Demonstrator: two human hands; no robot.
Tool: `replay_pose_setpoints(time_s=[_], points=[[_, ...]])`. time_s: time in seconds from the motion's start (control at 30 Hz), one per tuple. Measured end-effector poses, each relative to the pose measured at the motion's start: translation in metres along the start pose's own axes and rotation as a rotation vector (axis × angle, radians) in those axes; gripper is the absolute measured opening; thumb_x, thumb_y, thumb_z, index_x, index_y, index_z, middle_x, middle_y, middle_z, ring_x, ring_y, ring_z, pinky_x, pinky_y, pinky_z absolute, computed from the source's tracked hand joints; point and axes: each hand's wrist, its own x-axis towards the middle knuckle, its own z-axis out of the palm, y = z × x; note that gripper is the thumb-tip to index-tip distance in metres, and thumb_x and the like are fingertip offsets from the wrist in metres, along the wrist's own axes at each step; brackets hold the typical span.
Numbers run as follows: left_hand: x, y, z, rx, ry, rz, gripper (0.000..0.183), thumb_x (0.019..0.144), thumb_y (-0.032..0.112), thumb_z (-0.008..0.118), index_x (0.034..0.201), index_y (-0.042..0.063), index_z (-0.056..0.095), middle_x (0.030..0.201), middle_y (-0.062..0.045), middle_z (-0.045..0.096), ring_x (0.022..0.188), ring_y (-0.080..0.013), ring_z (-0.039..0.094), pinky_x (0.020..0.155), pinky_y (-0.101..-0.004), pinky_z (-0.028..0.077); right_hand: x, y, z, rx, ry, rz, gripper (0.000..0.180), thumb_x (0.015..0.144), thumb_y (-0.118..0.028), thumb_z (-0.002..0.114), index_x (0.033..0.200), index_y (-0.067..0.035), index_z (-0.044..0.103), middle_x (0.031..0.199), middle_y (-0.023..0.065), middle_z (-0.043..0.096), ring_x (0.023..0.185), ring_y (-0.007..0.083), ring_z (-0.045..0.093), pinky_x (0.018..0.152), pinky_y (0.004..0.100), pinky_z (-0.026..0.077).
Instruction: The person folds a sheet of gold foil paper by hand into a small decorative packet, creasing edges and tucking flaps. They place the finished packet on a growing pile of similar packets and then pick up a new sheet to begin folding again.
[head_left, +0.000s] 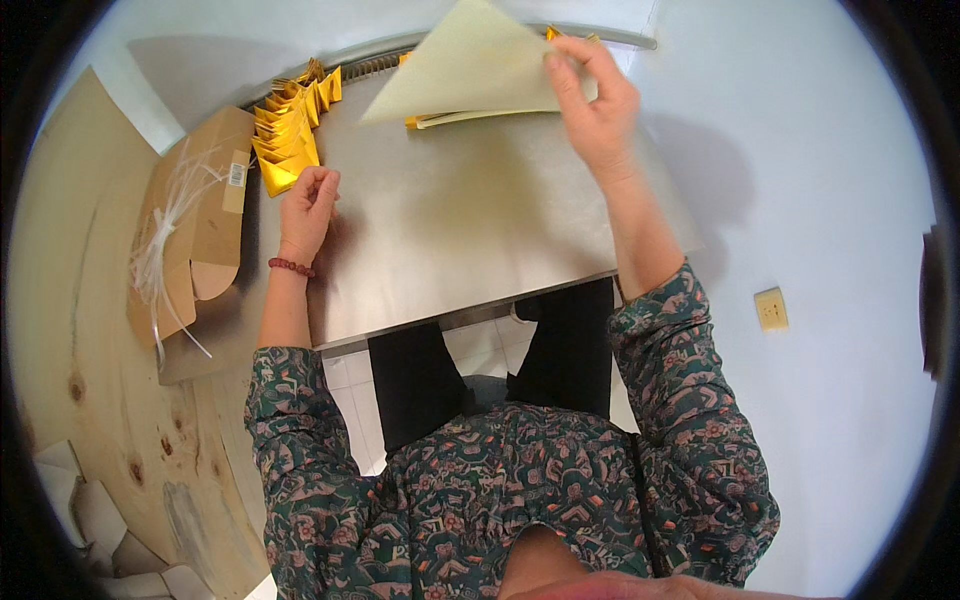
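Observation:
My right hand (600, 105) pinches the right edge of a pale yellow sheet of paper (480, 67), raised above the back of the metal table (450, 225). The sheet partly hides a flat stack of paper with a gold edge (450, 118) lying under it. At the left, my left hand (311, 199) has its fingers curled just beside the nearest of several folded gold paper pieces (289, 142), which stand nested in a row. Whether its fingertips hold anything cannot be told. More gold paper shows at the table's back edge, behind the sheet.
A cardboard box (217, 202) with white plastic strings (161, 232) stands left of the gold row. Beyond it is a wooden board (97, 337). A white wall with a socket (771, 309) rises at the right. A metal rail (615, 36) runs along the back.

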Motion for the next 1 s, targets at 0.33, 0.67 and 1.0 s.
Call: replay_pose_setpoints(time_s=[0.33, 0.67, 1.0], points=[[0.011, -0.019, -0.005, -0.153, 0.007, 0.012, 0.019, 0.103, 0.025, 0.064, 0.102, 0.005, 0.065, 0.080, 0.003, 0.060, 0.065, -0.0042, 0.053, 0.060, -0.0198, 0.045, 0.033, -0.001, -0.012, 0.260, -0.882, 0.460, 0.026, 0.096, -0.027, 0.068, 0.115, -0.009, 0.072, 0.102, -0.0016, 0.072, 0.093, 0.0114, 0.065, 0.084, 0.0290, 0.052], [-0.017, 0.041, 0.026, 0.434, 0.131, 0.598, 0.019, 0.091, 0.016, 0.074, 0.105, 0.006, 0.068, 0.103, -0.009, 0.068, 0.098, -0.0255, 0.065, 0.082, -0.0346, 0.054, -0.058, 0.052, 0.065, -0.064, -0.992, 0.452, 0.026, 0.093, -0.026, 0.064, 0.112, -0.011, 0.073, 0.108, 0.0090, 0.074, 0.102, 0.0244, 0.069, 0.091, 0.0359, 0.052], [-0.100, 0.095, 0.106, 0.738, -0.582, 0.830, 0.072, 0.080, 0.041, 0.082, 0.138, 0.007, 0.057, 0.140, -0.018, 0.057, 0.134, -0.0404, 0.049, 0.114, -0.0460, 0.039, -0.090, 0.045, 0.078, -0.267, -0.844, 0.153, 0.039, 0.089, -0.025, 0.070, 0.126, -0.016, 0.067, 0.123, 0.0115, 0.068, 0.122, 0.0363, 0.054, 0.106, 0.0461, 0.045]])
